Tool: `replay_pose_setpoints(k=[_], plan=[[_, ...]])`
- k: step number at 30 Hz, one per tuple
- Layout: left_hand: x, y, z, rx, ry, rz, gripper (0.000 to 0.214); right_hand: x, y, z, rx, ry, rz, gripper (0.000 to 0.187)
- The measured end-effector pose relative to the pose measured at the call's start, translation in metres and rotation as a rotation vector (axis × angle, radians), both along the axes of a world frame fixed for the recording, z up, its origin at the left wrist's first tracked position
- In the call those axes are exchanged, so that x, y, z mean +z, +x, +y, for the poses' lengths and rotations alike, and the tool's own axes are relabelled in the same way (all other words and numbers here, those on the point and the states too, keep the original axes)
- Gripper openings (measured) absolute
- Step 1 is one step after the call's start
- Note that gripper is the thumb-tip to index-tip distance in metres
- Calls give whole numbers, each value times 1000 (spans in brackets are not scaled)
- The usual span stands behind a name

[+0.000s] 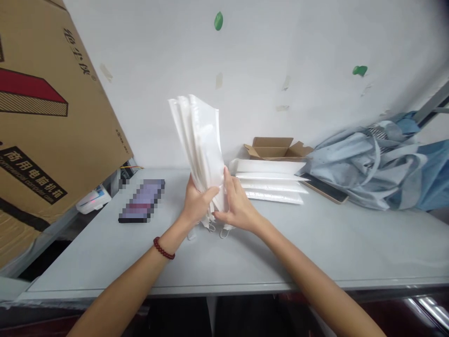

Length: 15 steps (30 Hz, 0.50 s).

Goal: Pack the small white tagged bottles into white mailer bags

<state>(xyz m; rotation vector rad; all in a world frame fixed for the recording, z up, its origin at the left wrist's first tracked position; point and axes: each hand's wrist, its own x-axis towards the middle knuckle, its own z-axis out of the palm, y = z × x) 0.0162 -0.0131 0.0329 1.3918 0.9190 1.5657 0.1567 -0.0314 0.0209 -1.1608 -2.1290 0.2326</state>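
Several flat white plastic packets point(206, 135) stand upright in a fanned bundle above the middle of the table. My left hand point(198, 201) is closed round their lower left part, its thumb across the front. On the other side, my right hand point(240, 201) grips the lower right edge of the bundle between thumb and fingers. Thin white loops point(224, 231) show beneath the hands; what they belong to is partly hidden. Just right of my right hand, more white packets point(271, 182) lie overlapping on the table.
An open small cardboard box point(271, 149) stands by the wall. Behind the packets lies a dark flat phone-like object point(324, 188), with crumpled blue-grey fabric bags point(368, 164) to its right. A blurred-out phone point(142, 201) lies left on the grey table point(298, 252). A large carton point(59, 117) leans at left.
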Motion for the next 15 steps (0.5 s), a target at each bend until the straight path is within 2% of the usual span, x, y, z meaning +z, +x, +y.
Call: replay_pose_setpoints(k=[3,10,15], plan=[[2,-8,8,114,-31,-146,34,-3,1,0,-19,-39,8,117],[19,-31,21,238,-2,-311,40,-18,3,9,-57,-149,-81,105],[19,-35,23,219,2,-315,41,-14,6,10,-8,-84,0,126]])
